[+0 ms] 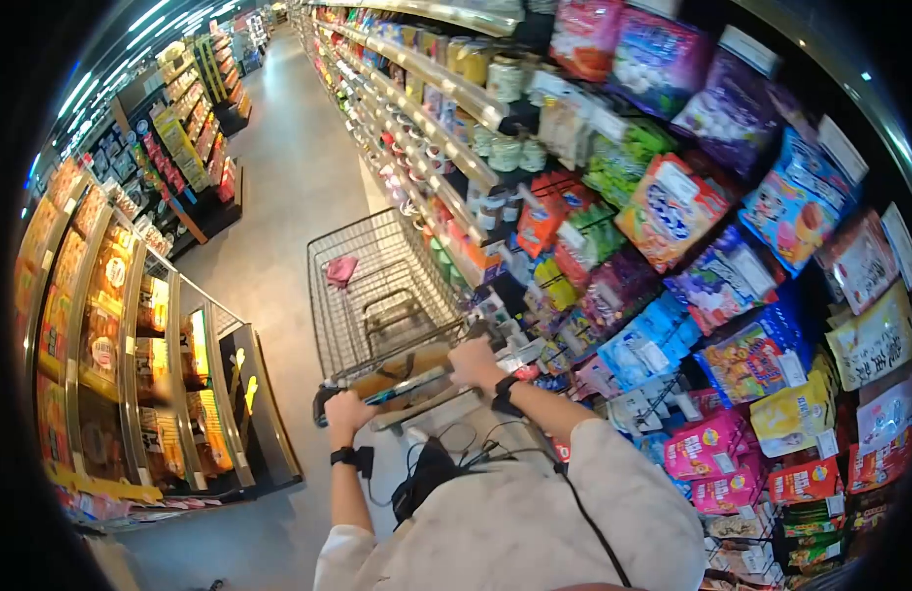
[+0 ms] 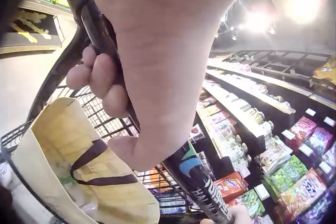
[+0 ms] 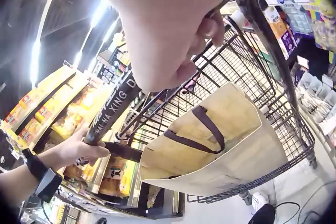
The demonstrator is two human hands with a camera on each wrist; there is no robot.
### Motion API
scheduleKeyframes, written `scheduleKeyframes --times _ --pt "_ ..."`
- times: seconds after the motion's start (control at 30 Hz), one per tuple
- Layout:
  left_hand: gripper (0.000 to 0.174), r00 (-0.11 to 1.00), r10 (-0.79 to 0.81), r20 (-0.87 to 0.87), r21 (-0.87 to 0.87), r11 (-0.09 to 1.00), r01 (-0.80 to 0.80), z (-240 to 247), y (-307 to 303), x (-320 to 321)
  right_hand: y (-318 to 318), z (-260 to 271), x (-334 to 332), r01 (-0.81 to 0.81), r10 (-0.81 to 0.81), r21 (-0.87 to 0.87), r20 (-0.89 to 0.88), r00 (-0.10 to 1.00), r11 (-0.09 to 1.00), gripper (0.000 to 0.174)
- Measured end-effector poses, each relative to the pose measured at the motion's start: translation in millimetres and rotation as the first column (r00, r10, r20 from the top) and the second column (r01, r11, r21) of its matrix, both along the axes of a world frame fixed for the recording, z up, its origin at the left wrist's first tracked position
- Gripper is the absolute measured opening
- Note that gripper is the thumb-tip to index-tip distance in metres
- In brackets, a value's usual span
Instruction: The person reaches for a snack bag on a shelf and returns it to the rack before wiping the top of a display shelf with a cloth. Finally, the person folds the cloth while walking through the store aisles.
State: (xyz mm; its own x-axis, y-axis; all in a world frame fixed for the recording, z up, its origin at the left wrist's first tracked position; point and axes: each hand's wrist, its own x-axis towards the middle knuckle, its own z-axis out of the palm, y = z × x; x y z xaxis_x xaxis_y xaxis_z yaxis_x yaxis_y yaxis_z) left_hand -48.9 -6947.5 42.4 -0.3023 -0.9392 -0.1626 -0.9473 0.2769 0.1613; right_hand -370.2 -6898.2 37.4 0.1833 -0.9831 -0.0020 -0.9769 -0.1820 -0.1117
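Note:
A wire shopping cart stands in front of the person in a store aisle. The left hand grips the left end of its dark handle, fingers curled round the bar in the left wrist view. At the bar's other end the right hand holds on the same way, its fingertips showing past the bar. Just beyond the handle, a cream bag with dark straps sits in the cart. Farther forward in the basket lies a small pink thing.
Tall shelves of bagged sweets line the right side, close to the cart and the right arm. A lit rack of yellow packages stands to the left. Grey floor runs ahead between displays. Cables hang at the person's waist.

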Motion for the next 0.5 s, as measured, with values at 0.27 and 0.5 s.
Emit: scheduleKeyframes --times 0.27,0.5 --pt "0.054 0.997 -0.075 0.001 0.093 0.993 0.075 -12 -166 23 -164 -29 8 0.011 -0.01 -0.066 0.017 1.0 0.998 0.031" --pt "0.078 0.99 -0.143 0.014 0.28 0.951 0.134 -2 -304 41 -276 -21 25 0.0 -0.001 0.014 0.094 0.996 1.0 0.027"
